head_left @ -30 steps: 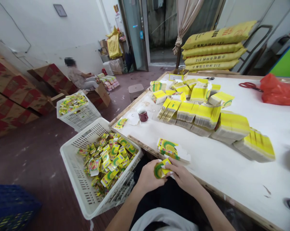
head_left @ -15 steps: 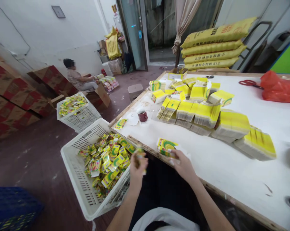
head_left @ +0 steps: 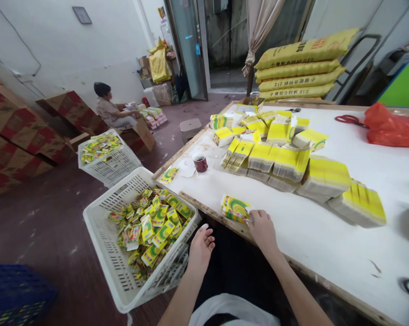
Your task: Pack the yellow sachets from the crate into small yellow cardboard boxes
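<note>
My left hand (head_left: pixel 202 246) hangs between the white plastic crate (head_left: pixel 104 253) and the table edge. Its fingers are loosely curled and apart, with nothing in them. Many small yellow-and-green cartons (head_left: pixel 164 231) lie jumbled inside that crate. At the table's near edge, my right hand (head_left: pixel 261 226) has its fingers closed on the right end of a small pile of flat yellow-and-green cartons (head_left: pixel 234 207). The fingertips partly hide that end, so how many cartons they grip cannot be made out.
Rows of stacked yellow cartons (head_left: pixel 292 163) stand across the white table (head_left: pixel 292 267). A dark red mug (head_left: pixel 201 164), red-handled scissors (head_left: pixel 350 119) and a red plastic bag (head_left: pixel 391 124) are also there. Behind the near crate stands a second filled crate (head_left: pixel 111 165). A person (head_left: pixel 111 108) sits beyond it.
The yellow carton in my left hand has been let go; that hand has moved slightly down and right, its fingers loosened. My right hand remains at the pile, its fingers shifted a little.
</note>
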`<state>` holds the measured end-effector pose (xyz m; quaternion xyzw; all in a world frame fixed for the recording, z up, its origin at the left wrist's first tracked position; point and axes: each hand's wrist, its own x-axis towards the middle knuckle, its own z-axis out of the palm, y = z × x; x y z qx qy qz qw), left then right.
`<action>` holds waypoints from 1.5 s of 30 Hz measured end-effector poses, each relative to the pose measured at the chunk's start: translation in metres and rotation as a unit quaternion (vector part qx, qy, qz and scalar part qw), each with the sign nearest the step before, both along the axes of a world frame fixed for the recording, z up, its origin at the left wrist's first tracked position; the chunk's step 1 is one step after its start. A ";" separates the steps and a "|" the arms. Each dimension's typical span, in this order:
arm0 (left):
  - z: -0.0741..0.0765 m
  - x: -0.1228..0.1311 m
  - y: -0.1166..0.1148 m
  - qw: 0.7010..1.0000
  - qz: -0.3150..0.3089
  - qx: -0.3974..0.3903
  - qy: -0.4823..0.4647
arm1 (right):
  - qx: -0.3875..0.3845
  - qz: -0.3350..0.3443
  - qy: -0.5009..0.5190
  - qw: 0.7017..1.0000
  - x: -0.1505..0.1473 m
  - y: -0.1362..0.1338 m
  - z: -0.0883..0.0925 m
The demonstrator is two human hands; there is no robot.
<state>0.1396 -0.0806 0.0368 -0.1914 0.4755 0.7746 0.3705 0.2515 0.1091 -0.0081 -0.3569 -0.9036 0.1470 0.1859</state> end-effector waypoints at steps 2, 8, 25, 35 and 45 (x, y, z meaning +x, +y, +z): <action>0.002 0.002 0.003 1.000 -0.020 0.009 0.012 | -0.005 -0.008 0.003 1.000 -0.003 -0.002 0.005; -0.003 0.012 0.002 0.996 -0.073 0.016 0.048 | -0.090 -0.010 0.041 0.995 -0.009 -0.005 0.015; 0.033 0.004 0.034 0.964 0.058 0.077 0.246 | -0.499 0.208 0.244 0.805 -0.013 -0.108 0.073; 0.019 0.012 0.028 0.958 -0.050 0.064 0.274 | -0.525 0.169 0.318 0.771 -0.013 -0.071 0.057; 0.010 0.018 0.021 0.946 -0.126 0.023 0.298 | -0.441 0.103 0.313 0.834 -0.007 -0.058 0.061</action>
